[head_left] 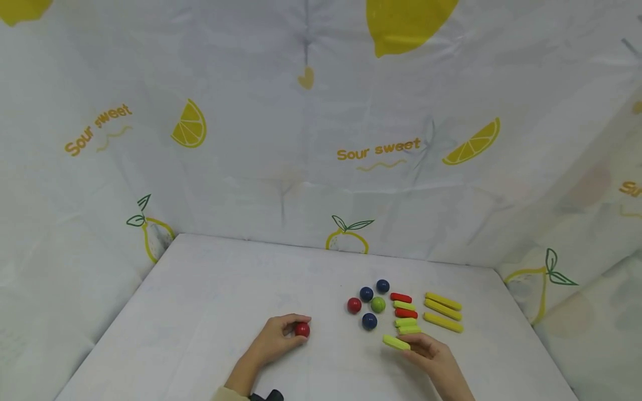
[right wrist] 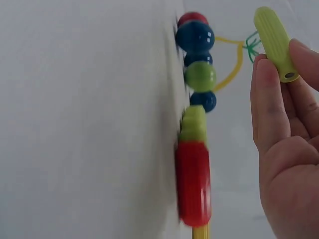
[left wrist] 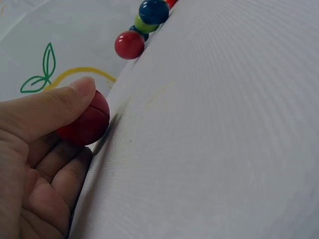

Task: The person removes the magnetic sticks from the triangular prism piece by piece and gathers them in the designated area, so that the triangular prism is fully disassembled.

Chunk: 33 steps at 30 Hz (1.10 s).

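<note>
Thumb and fingers of my left hand pinch a glossy red ball at the table surface; a fine seam runs across the ball in the left wrist view. My right hand holds a short lime-green ribbed cylinder bead between thumb and fingertips, raised off the table. In the right wrist view, a dark hole shows in the near end of that bead. Just beyond the right hand lies a column of short cylinder beads, lime-green and red.
Left of the column sit three dark blue balls, a second red ball and a green ball. Three long yellow sticks lie to its right. A white lemon-print cloth hangs behind and beside the white table.
</note>
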Each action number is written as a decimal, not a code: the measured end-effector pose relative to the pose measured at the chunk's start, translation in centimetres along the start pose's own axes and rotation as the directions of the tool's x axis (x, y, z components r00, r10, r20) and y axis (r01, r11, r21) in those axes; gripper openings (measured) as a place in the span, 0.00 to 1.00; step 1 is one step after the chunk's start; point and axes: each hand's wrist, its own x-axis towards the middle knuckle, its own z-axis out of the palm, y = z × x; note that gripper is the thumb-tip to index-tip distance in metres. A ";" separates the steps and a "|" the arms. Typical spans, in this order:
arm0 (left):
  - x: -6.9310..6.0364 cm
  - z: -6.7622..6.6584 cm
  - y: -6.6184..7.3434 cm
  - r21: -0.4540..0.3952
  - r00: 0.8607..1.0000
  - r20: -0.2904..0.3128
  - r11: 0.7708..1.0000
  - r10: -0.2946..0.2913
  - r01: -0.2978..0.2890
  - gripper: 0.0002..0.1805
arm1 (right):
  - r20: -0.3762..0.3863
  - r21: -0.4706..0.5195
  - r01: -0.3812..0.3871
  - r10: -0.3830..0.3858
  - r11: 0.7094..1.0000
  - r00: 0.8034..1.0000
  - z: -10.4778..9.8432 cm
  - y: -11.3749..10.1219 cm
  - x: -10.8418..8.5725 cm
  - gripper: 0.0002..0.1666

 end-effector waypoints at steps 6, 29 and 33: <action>0.0 0.0 0.0 0.006 1.000 0.003 1.000 0.006 -0.006 0.21 | -0.033 -0.154 -0.070 0.066 0.986 0.997 -3.0 3.1 -1.0 0.24; -0.1 0.0 0.2 0.009 1.000 0.006 1.000 0.015 -0.015 0.21 | -0.135 -0.215 -0.127 0.099 0.968 0.986 -4.6 6.5 -0.2 0.44; -0.1 0.2 0.1 0.012 1.000 -0.002 1.000 0.015 -0.015 0.21 | -0.163 -0.223 -0.138 0.103 0.965 0.981 -4.7 6.3 -0.3 0.48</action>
